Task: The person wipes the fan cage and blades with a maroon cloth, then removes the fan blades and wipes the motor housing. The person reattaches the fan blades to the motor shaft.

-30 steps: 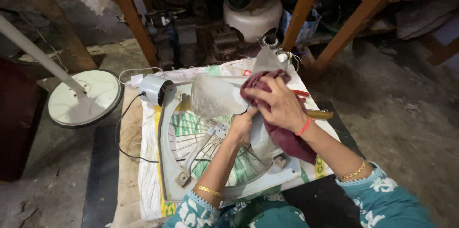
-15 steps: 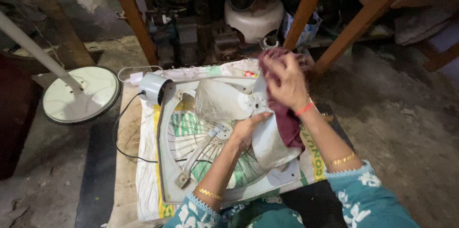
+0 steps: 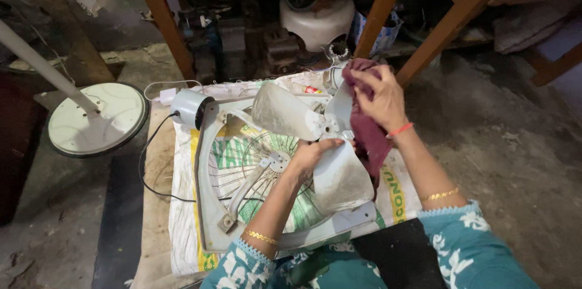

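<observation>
A pale grey three-bladed fan propeller (image 3: 291,113) is held above a square grey fan frame (image 3: 206,162) with a wire grille. My left hand (image 3: 312,152) grips the propeller near its hub, on the lower blade (image 3: 342,180). My right hand (image 3: 379,98) holds a dark maroon cloth (image 3: 367,134) pressed against the upper right blade. The cloth hangs down behind the propeller.
The frame lies on a printed white sack (image 3: 182,216) over a low wooden board. A grey motor (image 3: 188,107) with a black cable lies at the frame's top left. A round white stand base (image 3: 97,119) with a pole stands left. Wooden legs (image 3: 160,16) and clutter sit behind.
My right hand with the cloth has moved up and right along the upper blade. The propeller has turned slightly in my left hand.
</observation>
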